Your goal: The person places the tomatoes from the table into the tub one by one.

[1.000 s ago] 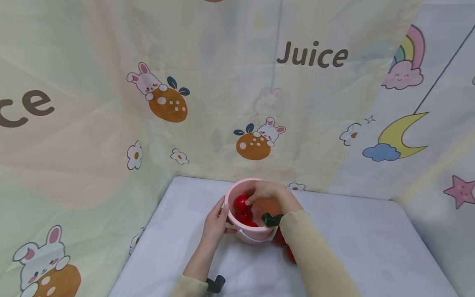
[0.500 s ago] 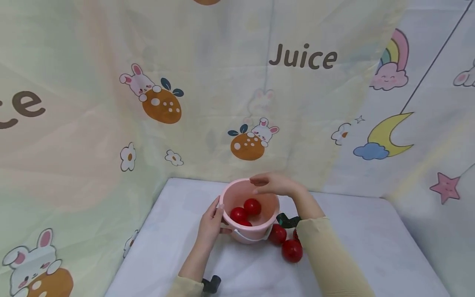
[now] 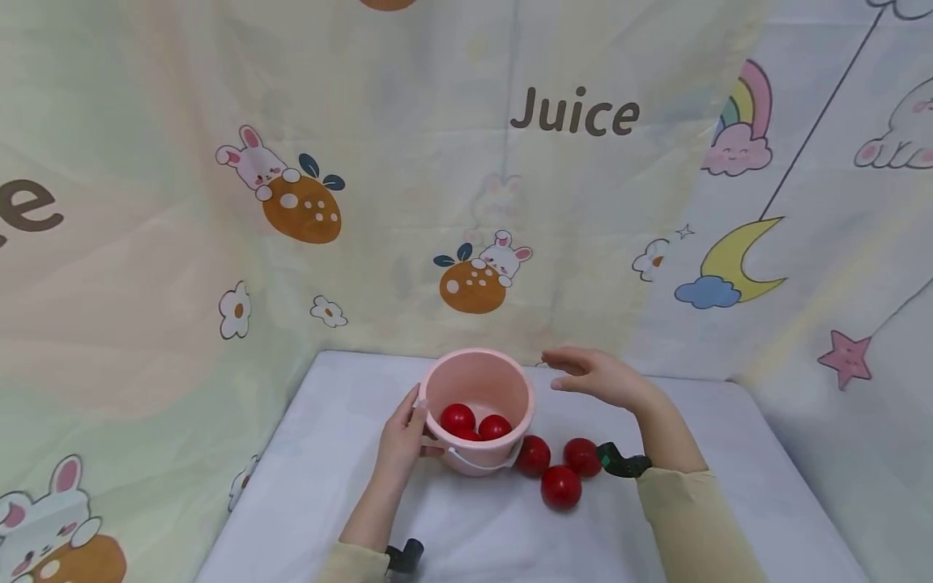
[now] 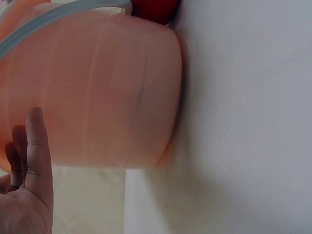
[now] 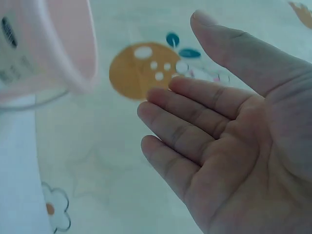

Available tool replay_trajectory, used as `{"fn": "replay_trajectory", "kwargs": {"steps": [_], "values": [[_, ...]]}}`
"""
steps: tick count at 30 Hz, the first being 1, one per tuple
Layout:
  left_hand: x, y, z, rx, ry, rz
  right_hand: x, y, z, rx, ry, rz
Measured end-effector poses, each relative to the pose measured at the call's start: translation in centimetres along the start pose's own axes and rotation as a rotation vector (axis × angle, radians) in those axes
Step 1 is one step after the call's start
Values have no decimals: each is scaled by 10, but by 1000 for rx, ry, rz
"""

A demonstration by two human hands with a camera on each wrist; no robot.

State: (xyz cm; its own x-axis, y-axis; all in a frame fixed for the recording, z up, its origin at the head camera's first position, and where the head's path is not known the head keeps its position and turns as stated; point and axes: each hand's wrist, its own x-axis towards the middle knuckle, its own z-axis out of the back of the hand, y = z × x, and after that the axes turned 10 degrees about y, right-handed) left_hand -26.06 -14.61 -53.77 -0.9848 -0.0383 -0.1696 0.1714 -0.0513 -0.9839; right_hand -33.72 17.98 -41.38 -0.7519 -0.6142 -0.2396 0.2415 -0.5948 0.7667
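Observation:
A pink bucket (image 3: pixel 483 452) stands upright on the table, its pale handle hanging at the front. Inside it lie red balls (image 3: pixel 457 418), three of them visible. My left hand (image 3: pixel 397 444) holds the bucket's left side near the rim. In the left wrist view, several fingers (image 4: pixel 37 151) lie against its wall. My right hand (image 3: pixel 599 376) hovers to the right of the bucket with nothing in it; the right wrist view shows its palm and extended fingers (image 5: pixel 183 134), apart from the bucket rim. Three more red balls (image 3: pixel 561 487) rest on the table right of the bucket.
A white-covered table (image 3: pixel 481 534) carries everything. Printed curtains (image 3: pixel 394 194) with rabbits and oranges hang close behind and along both sides. Small dark devices (image 3: pixel 622 461) are strapped to both wrists.
My right hand has let go of a red ball inside the bucket, risen out and moved right. Three balls on the table are now fully uncovered. The left hand stays at the bucket.

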Motion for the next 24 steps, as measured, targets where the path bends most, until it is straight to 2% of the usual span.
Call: {"fn": "replay_trajectory", "kwargs": {"steps": [5,10,20,24], "values": [[-2,2,4,-27,8,-38,-17,-21,-3,53,-37,-9],[-2,3,3,-32,26,-35,-31,-48,-14,68,-60,-54],[-2,0,1,-24,20,-8,-44,-122,-53,137,-104,-144],[-1,1,0,-24,13,-8,-44,-145,-70,181,-116,-171]]}}
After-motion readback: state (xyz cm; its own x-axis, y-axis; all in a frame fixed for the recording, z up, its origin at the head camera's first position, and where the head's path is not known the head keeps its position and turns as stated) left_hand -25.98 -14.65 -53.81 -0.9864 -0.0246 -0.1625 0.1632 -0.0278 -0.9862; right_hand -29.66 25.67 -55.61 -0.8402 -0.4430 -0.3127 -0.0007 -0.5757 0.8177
